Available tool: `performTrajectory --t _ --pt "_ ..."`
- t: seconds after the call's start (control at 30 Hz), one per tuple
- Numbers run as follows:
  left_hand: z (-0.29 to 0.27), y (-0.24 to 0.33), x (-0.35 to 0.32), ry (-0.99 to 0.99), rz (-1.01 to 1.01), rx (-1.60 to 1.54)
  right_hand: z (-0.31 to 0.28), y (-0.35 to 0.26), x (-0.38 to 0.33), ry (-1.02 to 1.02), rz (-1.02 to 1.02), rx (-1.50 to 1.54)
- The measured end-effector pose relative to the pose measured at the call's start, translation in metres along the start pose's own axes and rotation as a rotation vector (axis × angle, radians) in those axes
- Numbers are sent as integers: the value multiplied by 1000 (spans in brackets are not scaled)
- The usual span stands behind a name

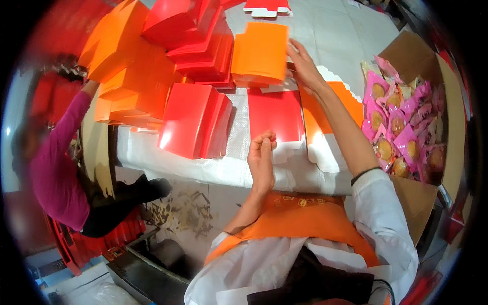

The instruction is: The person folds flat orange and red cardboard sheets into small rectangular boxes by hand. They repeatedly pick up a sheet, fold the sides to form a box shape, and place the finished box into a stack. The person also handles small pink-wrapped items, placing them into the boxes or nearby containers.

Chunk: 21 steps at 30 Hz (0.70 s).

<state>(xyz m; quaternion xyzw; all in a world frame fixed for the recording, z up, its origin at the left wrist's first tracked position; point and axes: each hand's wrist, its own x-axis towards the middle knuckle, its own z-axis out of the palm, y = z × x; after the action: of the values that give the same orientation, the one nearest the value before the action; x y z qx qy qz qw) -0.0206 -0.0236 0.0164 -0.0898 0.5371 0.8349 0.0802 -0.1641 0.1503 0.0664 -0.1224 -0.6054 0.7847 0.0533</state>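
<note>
Biggest first: table under a white woven plastic sheet [351, 35], loaded mostly on its left side. Co-worker in a magenta long-sleeved top [58, 168] sits far left, one arm up toward the tall stack of glossy orange cardboard boxes [134, 71]. Right of that stack, touching or nearly so: tall stack of glossy red cardboard boxes [203, 46], with a shorter red cardboard group [185, 119] in front, nearer the wearer. Open brown cardboard carton [414, 56] is at the right edge of the table. Flat orange-and-white cardboard piece [316, 119] lies under the right forearm; flat red cardboard panel [274, 114] is just left of it. Single orange cardboard box [260, 53], the piece being handled, is just right of the tall red stack, at the panel's far edge; can't tell if it's lifted. Right hand [306, 66] is at that box's right side, fingers extended and slightly parted; can't tell whether they pinch it. Left hand [262, 157] is over the table's near edge, close to the panel, fingers curled in with thumb against them; can't tell if anything's inside. Smallest: pink-wrapped round baked goods [406, 142], heaped in the carton.
</note>
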Motion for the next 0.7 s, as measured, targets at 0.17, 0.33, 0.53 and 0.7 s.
performTrajectory --t 0.17,0.33,0.53,0.7 --pt "-1 -4 0 -45 -48 128 -57 33 -35 41 -255 -381" --pt "25 -38 21 -289 17 540 -104 50 -125 152 -303 -1065" --pt "61 -73 36 -509 136 640 -111 79 -146 152 -363 -1594" --pt "71 -77 25 -472 213 852 -114 82 -148 147 -415 -1554"
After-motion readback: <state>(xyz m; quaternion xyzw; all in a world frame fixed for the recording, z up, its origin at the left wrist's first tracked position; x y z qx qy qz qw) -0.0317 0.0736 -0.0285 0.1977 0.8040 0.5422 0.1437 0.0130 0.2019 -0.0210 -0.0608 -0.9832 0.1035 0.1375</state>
